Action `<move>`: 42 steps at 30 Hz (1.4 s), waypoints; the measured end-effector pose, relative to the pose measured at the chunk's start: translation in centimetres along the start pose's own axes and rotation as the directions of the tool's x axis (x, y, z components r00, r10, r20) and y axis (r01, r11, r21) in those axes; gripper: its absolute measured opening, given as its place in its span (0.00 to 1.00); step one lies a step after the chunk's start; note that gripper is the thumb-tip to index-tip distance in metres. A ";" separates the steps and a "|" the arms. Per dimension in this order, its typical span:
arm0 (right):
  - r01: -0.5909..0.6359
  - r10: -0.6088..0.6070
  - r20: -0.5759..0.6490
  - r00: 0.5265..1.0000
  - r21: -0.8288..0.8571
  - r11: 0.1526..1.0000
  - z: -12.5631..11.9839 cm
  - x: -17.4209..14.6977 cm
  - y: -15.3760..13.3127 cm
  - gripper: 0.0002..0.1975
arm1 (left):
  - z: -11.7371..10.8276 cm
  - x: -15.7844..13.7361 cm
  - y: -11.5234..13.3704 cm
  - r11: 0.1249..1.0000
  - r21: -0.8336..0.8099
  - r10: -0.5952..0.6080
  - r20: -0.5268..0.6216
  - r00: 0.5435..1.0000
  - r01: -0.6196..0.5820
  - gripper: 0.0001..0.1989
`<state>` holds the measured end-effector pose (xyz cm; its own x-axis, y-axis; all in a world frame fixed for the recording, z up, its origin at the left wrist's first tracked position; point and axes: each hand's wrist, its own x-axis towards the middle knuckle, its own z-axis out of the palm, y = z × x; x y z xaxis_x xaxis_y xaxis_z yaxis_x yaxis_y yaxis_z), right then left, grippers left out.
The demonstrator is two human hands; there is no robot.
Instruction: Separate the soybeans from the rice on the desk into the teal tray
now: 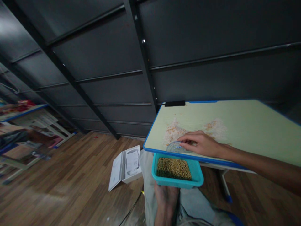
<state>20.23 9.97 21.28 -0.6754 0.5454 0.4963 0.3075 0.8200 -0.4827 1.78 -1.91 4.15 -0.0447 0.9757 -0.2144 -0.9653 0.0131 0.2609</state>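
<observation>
My left hand (166, 197) supports a turquoise plastic tray (197, 179) from below, just under the table's near edge; its fingers are mostly hidden by the tray. Round yellowish beans (175, 168) fill much of the tray, with darker green ones at the left. Above it, my right hand (199, 142) pinches a clear, curved plastic protractor (174, 147) that lies at the tabletop's near edge. Beyond the fingers is a loose pile of white grains mixed with orange bits (173, 131). A second such pile (217, 128) lies farther right, behind my hand.
The pale green table (249, 131) has a blue rim and a black piece (174, 103) at its far edge. An opened white box (131, 163) stands on the wooden floor by my leg. Another table (25, 113) and a person's leg (35, 138) are at far left.
</observation>
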 end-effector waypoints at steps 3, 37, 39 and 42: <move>0.015 -0.015 -0.009 1.000 -0.058 0.998 -0.1 0.1 0.2 0.11 | -0.2 0.1 0.0 1.000 -0.003 -0.005 -0.013 1.000 0.005 0.20; 0.023 -0.043 -0.135 0.990 -0.144 0.989 0.1 0.1 1.0 0.12 | -0.8 0.2 -0.1 0.998 -0.057 0.022 -0.011 1.000 -0.023 0.19; 0.025 -0.044 -0.134 0.990 -0.142 0.990 0.2 0.1 1.1 0.11 | -0.7 0.1 0.0 0.998 -0.065 0.014 -0.027 1.000 -0.015 0.18; 0.029 -0.048 -0.132 0.990 -0.140 0.990 0.4 0.0 1.3 0.12 | -0.3 -0.2 0.1 0.998 -0.056 -0.001 -0.060 0.998 -0.002 0.18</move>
<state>20.36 11.01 20.40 -0.5952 0.5239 0.6093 0.3784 0.8516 -0.3627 1.64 -2.13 3.92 -0.0588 0.9607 -0.2713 -0.9782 -0.0012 0.2078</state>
